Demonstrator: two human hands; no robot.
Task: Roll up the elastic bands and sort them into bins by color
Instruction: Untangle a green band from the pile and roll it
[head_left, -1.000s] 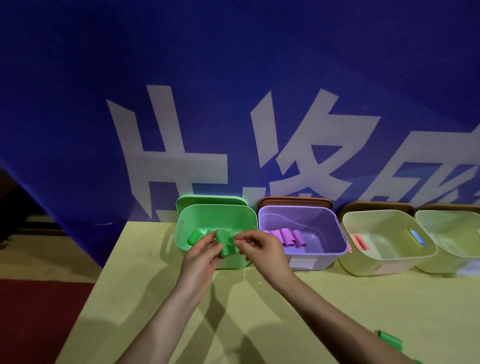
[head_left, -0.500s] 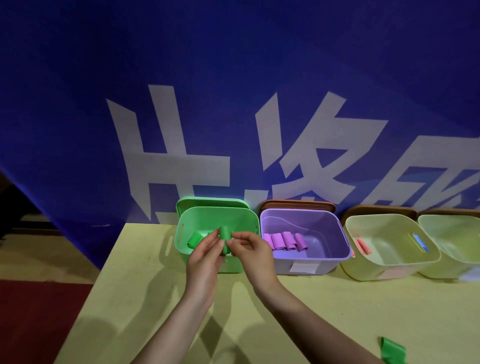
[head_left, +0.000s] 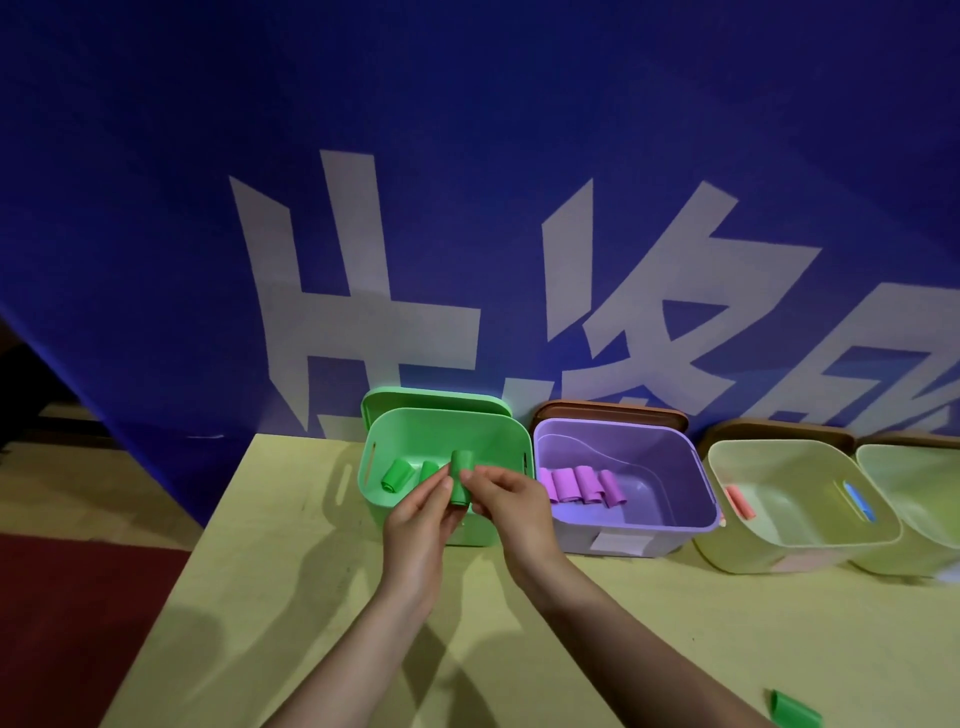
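Lower half of the rolled green band (head_left: 461, 475) hidden behind the fingertips of the left hand (head_left: 418, 525) and right hand (head_left: 511, 506), so exact grip on it hard to read. Second roll in the green bin (head_left: 447, 426) half covered by the left fingers. Front wall of that bin blocked by both hands. Rightmost pale bin (head_left: 914, 499) cut off by the right edge. Loose green band (head_left: 795, 716) on the counter (head_left: 260, 597) clipped by the bottom edge. Both forearms cut off at the bottom edge. White lettering on the blue banner (head_left: 467, 130) cut off at right, unreadable. Label on the purple bin (head_left: 618, 542) too small to read.
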